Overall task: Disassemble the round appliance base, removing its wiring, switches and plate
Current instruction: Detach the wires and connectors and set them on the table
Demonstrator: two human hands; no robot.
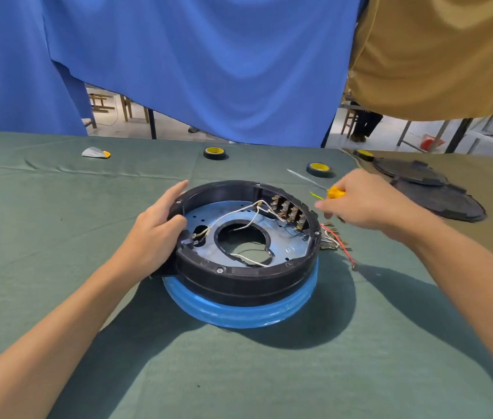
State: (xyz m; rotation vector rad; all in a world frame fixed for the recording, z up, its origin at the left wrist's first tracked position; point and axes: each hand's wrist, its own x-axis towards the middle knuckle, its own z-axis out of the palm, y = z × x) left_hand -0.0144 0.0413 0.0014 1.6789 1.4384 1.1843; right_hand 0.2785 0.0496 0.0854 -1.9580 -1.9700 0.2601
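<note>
The base (239,282) sits open side up in the middle of the table (58,237), a black ring on a blue lower part. Inside lies the metal plate (293,246) with a round hole, white wires (239,210) looping across it. The left hand (154,231) grips the left rim, thumb hooked inside and fingers stretched along the outside. A row of switches (289,211) stands against the inner far-right wall.

Loose wires (337,240), red and white, lie just beside the base on the right. Above them hovers the right hand (363,201), fingers curled. A yellow-handled screwdriver (336,192) shows at its fingers; whether the hand holds it I cannot tell.

Farther off lie three tape rolls (215,152) and, to the right, two black covers (429,189).
</note>
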